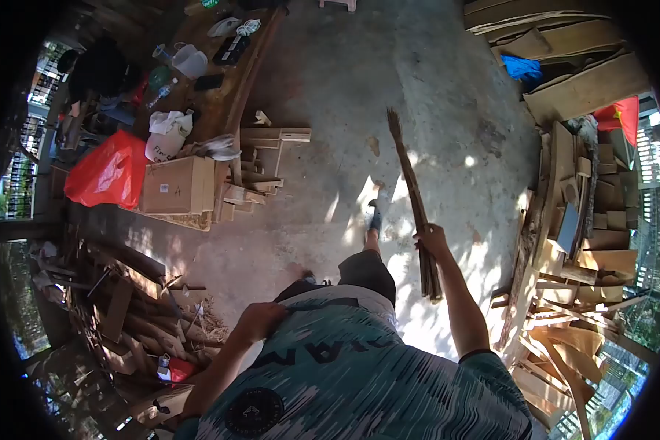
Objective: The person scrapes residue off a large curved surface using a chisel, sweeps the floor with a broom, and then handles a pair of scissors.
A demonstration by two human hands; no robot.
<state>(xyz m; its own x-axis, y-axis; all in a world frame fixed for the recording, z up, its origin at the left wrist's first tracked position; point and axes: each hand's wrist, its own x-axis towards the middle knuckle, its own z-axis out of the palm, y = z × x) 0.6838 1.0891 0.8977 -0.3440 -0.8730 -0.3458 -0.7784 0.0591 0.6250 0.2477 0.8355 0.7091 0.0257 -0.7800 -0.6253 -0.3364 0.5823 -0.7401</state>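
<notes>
My right hand (pixel 431 240) is closed round a stick broom (pixel 411 180), a long narrow brown bundle with a frayed far tip. The broom is held out to my right, its thin end pointing forward and its thicker end hanging near my forearm. My left hand (pixel 264 320) rests against my waist at the hem of my patterned green shirt (pixel 345 359). Its fingers are curled in; whether they grip the hem or something else is hidden. One foot (pixel 375 213) is ahead of me on the concrete floor (pixel 330 154).
Left of me stands a wooden table (pixel 231 110) with a cardboard box (pixel 170 187), a red plastic bag (pixel 110 172) and containers. Below it lies a scrap wood pile (pixel 136 308). To the right are stacked boards (pixel 557 198), cardboard sheets (pixel 587 88) and a blue bag (pixel 522 68).
</notes>
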